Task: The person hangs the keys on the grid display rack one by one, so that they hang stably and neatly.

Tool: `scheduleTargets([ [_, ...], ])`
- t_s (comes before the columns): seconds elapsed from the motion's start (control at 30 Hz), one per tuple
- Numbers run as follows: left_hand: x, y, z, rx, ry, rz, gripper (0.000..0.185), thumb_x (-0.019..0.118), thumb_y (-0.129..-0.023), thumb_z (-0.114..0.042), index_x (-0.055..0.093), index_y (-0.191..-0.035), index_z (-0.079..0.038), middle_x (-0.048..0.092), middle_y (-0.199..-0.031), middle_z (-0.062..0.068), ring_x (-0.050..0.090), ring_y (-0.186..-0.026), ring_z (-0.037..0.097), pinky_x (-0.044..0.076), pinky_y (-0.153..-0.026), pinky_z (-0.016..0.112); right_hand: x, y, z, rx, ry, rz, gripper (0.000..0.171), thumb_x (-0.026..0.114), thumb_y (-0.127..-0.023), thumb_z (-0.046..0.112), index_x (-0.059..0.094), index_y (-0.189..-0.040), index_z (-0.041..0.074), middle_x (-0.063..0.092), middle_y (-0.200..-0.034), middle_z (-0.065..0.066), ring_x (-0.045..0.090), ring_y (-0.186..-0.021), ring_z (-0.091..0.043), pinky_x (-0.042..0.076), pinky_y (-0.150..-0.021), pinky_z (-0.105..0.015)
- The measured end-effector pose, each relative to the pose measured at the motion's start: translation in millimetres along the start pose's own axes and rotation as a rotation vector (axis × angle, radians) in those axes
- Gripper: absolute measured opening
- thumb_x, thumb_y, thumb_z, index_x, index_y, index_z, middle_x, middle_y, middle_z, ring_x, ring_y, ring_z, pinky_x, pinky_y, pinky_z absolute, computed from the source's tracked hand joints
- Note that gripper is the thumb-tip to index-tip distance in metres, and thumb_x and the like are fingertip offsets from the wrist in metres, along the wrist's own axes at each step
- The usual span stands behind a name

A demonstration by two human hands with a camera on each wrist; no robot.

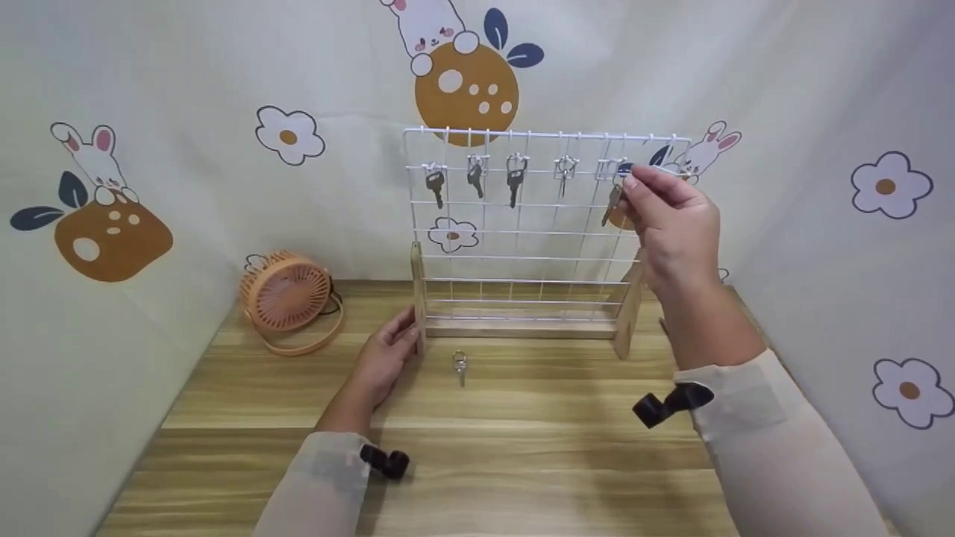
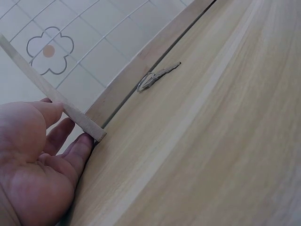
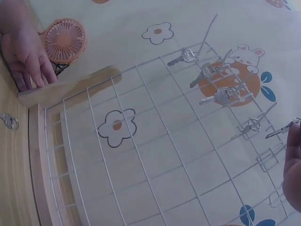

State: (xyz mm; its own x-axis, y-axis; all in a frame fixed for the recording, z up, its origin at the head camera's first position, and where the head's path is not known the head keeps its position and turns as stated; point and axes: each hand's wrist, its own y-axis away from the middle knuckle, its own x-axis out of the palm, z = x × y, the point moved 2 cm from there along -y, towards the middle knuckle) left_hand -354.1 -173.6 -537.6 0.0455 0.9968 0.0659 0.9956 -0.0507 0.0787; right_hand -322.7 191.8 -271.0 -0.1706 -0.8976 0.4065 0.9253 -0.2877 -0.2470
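A white wire grid rack [image 1: 522, 259] stands on wooden legs on the table. At its upper right, my right hand [image 1: 675, 220] pinches the ring of a silver key [image 1: 612, 205], which hangs down close to a wire hook; whether the ring touches the hook cannot be told. My left hand [image 1: 384, 358] holds the rack's left wooden leg [image 2: 77, 115] near its foot, thumb and fingers about it. Several keys hang from hooks along the upper grid, among them a dark-looking key [image 1: 515, 183] and a thin edge-on key [image 1: 564, 179]. One loose key [image 1: 461, 367] with a ring lies before the rack.
An orange fan [image 1: 289, 298] sits on the table left of the rack, behind my left hand. A cloth backdrop [image 1: 351, 209] with rabbits and flowers rises behind and on both sides. The wood-grain table [image 1: 522, 447] extends in front.
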Motion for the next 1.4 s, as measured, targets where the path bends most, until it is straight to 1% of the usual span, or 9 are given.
scheduleTargets([
  [0.17, 0.5, 1.2, -1.2, -0.002, 0.003, -0.004, 0.052, 0.056, -0.112, -0.014, 0.045, -0.163, -0.014, 0.045, -0.169, 0.01, 0.045, -0.156, 0.029, 0.042, -0.128, 0.042, 8.7, -5.1, -2.6, 0.021, -0.031, -0.054, 0.037, 0.085, -0.091, 0.007, 0.075, -0.126, -0.001, 0.068, -0.119, -0.012, 0.074, -0.092, -0.02, 0.066, -0.09, -0.025],
  [0.33, 1.7, 2.2, -1.7, 0.009, -0.005, 0.004, 0.052, 0.055, -0.112, -0.012, 0.045, -0.163, -0.013, 0.044, -0.17, 0.009, 0.044, -0.157, 0.028, 0.041, -0.129, 0.041, 13.0, -7.4, -3.2, 0.003, -0.048, -0.106, 0.029, 0.084, -0.091, 0.008, 0.079, -0.12, 0.004, 0.07, -0.118, -0.012, 0.074, -0.098, -0.022, 0.065, -0.093, -0.026],
  [0.6, 2.3, 1.3, -1.7, 0.01, -0.021, -0.008, 0.052, 0.055, -0.112, -0.011, 0.046, -0.163, -0.014, 0.046, -0.169, 0.009, 0.044, -0.156, 0.026, 0.041, -0.129, 0.041, 13.2, -13.5, -8.0, -0.012, -0.033, -0.121, 0.028, 0.084, -0.092, 0.007, 0.079, -0.118, 0.003, 0.072, -0.114, -0.011, 0.075, -0.094, -0.02, 0.065, -0.092, -0.026],
  [0.73, 1.7, 0.9, -0.9, 0.005, -0.025, -0.009, 0.052, 0.056, -0.112, -0.013, 0.046, -0.163, -0.014, 0.045, -0.169, 0.008, 0.044, -0.156, 0.026, 0.041, -0.129, 0.041, 12.4, -15.5, -9.3, -0.006, -0.073, -0.136, 0.031, 0.084, -0.091, 0.006, 0.077, -0.121, 0.0, 0.072, -0.113, -0.011, 0.075, -0.092, -0.02, 0.065, -0.091, -0.025],
  [0.87, 0.9, 1.8, -1.0, -0.007, -0.019, -0.008, 0.052, 0.057, -0.112, -0.016, 0.046, -0.163, -0.016, 0.045, -0.17, 0.007, 0.044, -0.156, 0.026, 0.041, -0.129, 0.042, 13.5, -15.0, -7.2, -0.012, -0.111, -0.151, 0.027, 0.083, -0.091, 0.005, 0.078, -0.118, 0.001, 0.071, -0.116, -0.012, 0.074, -0.097, -0.02, 0.065, -0.093, -0.026],
  [1.0, -0.2, 2.7, -1.2, -0.014, -0.019, -0.01, 0.052, 0.057, -0.112, -0.018, 0.046, -0.163, -0.017, 0.045, -0.169, 0.007, 0.045, -0.155, 0.026, 0.04, -0.129, 0.042, 15.4, -15.0, -6.0, -0.02, -0.026, -0.153, 0.023, 0.082, -0.094, 0.008, 0.079, -0.116, 0.006, 0.07, -0.119, -0.01, 0.074, -0.101, -0.021, 0.064, -0.096, -0.026],
  [1.13, -0.7, 2.5, -0.6, -0.017, -0.018, -0.015, 0.052, 0.058, -0.112, -0.018, 0.047, -0.162, -0.017, 0.046, -0.169, 0.006, 0.046, -0.154, 0.025, 0.041, -0.128, 0.041, 14.9, -16.5, -10.3, -0.019, 0.043, -0.136, 0.025, 0.081, -0.095, 0.011, 0.079, -0.119, 0.007, 0.07, -0.118, -0.009, 0.075, -0.1, -0.02, 0.064, -0.096, -0.026],
  [1.23, -0.6, 2.3, 0.1, -0.012, -0.014, -0.013, 0.052, 0.058, -0.112, -0.016, 0.047, -0.162, -0.017, 0.047, -0.168, 0.006, 0.046, -0.154, 0.024, 0.041, -0.128, 0.04, 12.4, -18.2, -15.3, -0.011, 0.045, -0.121, 0.029, 0.081, -0.095, 0.01, 0.077, -0.123, 0.004, 0.071, -0.116, -0.009, 0.075, -0.096, -0.019, 0.065, -0.094, -0.026],
  [1.4, 0.2, 1.3, 0.4, 0.025, -0.006, 0.018, 0.053, 0.055, -0.112, -0.011, 0.044, -0.164, -0.012, 0.044, -0.17, 0.01, 0.043, -0.157, 0.027, 0.039, -0.13, 0.04, 5.5, -20.7, -27.1, -0.021, 0.024, -0.093, 0.035, 0.081, -0.095, 0.008, 0.073, -0.127, -0.002, 0.072, -0.109, -0.01, 0.075, -0.088, -0.017, 0.067, -0.086, -0.026],
])
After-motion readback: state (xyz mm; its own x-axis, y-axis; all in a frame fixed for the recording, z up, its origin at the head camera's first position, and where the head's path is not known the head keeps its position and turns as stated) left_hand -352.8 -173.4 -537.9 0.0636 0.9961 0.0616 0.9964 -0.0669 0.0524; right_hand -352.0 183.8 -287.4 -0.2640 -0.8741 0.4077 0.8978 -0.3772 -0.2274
